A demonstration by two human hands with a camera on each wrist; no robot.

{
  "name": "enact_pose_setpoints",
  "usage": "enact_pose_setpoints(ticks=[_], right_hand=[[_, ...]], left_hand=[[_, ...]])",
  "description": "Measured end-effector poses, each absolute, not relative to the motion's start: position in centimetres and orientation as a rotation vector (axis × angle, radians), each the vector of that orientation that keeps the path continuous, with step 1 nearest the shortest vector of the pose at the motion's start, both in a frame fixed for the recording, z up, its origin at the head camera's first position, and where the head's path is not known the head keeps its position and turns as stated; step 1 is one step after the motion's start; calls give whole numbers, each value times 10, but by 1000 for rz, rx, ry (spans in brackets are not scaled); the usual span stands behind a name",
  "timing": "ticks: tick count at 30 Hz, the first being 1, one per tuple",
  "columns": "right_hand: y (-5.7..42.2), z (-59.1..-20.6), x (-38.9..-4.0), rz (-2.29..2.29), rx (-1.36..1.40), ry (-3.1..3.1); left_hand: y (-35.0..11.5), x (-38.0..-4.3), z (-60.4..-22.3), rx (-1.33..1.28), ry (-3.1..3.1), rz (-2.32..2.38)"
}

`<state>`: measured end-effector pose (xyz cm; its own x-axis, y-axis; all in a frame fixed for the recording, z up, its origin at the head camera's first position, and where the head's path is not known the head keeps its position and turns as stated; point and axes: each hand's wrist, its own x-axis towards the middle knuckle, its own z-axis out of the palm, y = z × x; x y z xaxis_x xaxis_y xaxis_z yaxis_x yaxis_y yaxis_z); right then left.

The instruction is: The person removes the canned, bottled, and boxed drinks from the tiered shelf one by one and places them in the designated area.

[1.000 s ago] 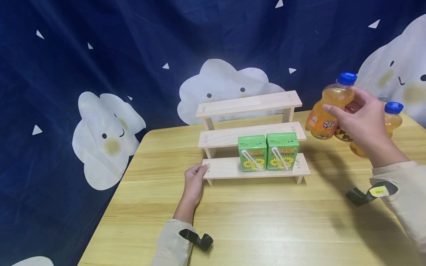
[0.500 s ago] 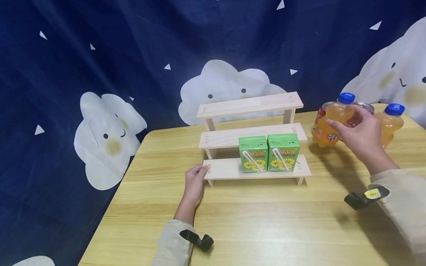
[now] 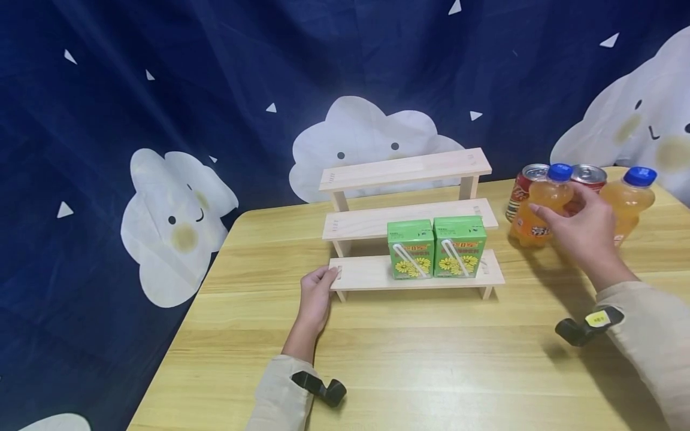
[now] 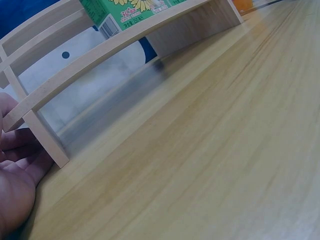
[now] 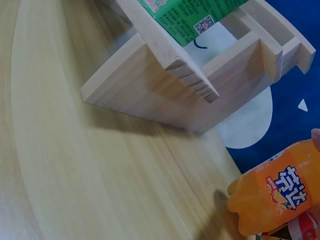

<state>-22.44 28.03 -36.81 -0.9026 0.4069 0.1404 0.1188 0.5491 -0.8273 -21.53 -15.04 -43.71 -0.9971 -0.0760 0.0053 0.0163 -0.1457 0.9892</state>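
Orange bottle: showing at right of the head frame, blue cap up; also filling the lower right corner of the right wrist frame, label facing out. Whether its base is touching the table, I cannot tell.
Right hand: I am grasping the bottle round its upper body, thumb lying on the near side, fingers partly hidden.
Left hand: I am gripping the lowest tier's left end, mid-frame, thumb resting on top of the board.
Wooden shelf: standing at centre, three tiers stepping up toward the back.
Green cartons: two, standing side by side on the lowest tier, right of its middle, each showing a white straw.
Red cans: two, standing upper right; one peeking out behind my bottle's left side, one showing between the blue caps.
Second orange bottle: standing far right, just beyond my right hand.
Curtain: hanging across the top, navy, white clouds showing.
Sleeves: beige, entering from bottom centre and lower right, both wearing black straps.
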Motion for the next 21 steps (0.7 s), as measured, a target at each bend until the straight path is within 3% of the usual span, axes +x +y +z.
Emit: enact_pose_setpoints(ticks=[21], right_hand=[[281,-379,-223,1232,-430,-2450]], left_hand=[[-149,-214,-437,85,-2019,-2325]])
